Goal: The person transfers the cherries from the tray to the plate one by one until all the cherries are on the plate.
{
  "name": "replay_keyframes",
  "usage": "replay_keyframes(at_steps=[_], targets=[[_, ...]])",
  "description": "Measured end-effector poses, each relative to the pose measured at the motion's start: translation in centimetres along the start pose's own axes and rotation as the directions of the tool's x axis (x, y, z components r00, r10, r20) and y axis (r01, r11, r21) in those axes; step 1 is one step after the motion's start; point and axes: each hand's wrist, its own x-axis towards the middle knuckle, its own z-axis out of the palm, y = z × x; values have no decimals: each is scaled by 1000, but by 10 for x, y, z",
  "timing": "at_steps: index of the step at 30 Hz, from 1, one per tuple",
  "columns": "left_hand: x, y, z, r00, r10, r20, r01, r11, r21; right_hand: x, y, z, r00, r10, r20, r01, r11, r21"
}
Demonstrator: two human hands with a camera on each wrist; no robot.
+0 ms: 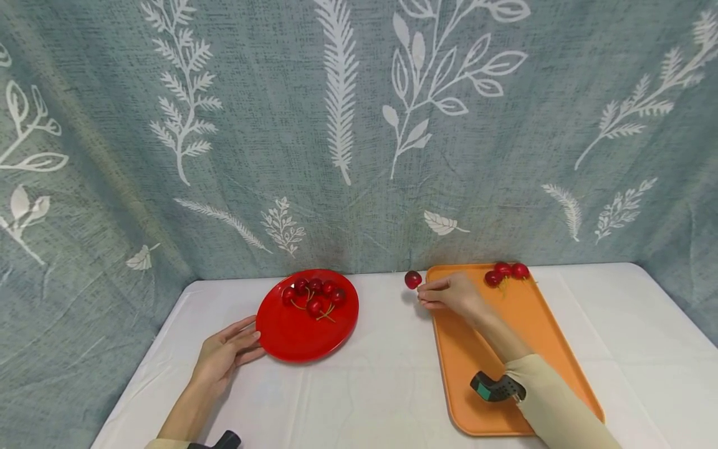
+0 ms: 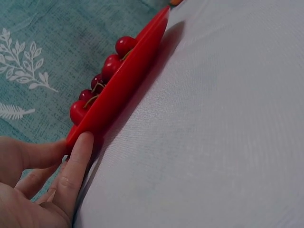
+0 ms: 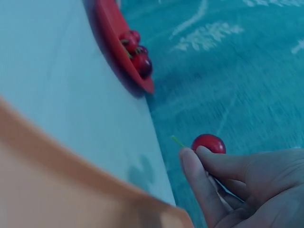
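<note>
My right sleeve (image 1: pixel 552 399) lies closest, stretched over the near end of the orange tray (image 1: pixel 477 362), with a black and green wrist mount (image 1: pixel 496 388) strapped just above the cuff. From there my right hand (image 1: pixel 451 293) reaches past the tray's far left corner, thumb and forefinger pinched together on the green stem of a single cherry (image 1: pixel 413 279). The fruit hangs just beyond my fingertips (image 3: pixel 190 159), over the white tablecloth (image 1: pixel 381 374) between the tray and the red plate (image 1: pixel 300 333), close to the leaf-printed curtain (image 1: pixel 348 125). Three more cherries (image 1: pixel 507 272) sit bunched at the tray's far edge.

My left hand (image 1: pixel 224 355) rests on the cloth at the plate's near left rim. The fingers are straight and loosely together, and one fingertip (image 2: pixel 83 142) touches the rim's edge without curling round it. A small heap of cherries with stems (image 1: pixel 314 294) lies on the far half of that plate. The plate and tray stand apart on the cloth.
</note>
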Motion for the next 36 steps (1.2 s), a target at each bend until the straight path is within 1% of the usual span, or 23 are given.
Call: replay_keyframes(at_steps=[5,7,12,18,22,28,34,36], targets=[[1,1,0,1000,1,18,0,1000,-17,5,1,24,999,-42,3,42,999,-20],[1,1,-2,1000,-1,24,1,1000,-21,7,1,34,997,-70,21,70,997,-37],[0,1,-3,999,-8,35,9,1000,-22,9,-1,57,989,-135,69,136,990,-24],[0,1,-3,1000,-14,27,15,999,-30,12,-5,82,982,-174,71,176,984,-27],[1,0,-1,1000,-16,18,17,999,-37,16,-4,98,978,-197,73,199,980,-8],[2,0,1,1000,-17,13,18,999,-37,22,-9,117,979,-191,74,193,981,-20],[3,-1,0,1000,-10,7,10,999,-36,22,-17,131,985,-164,46,165,986,-27],[3,-1,-1,1000,-10,3,10,999,-34,22,-18,136,985,-171,34,172,984,-42]])
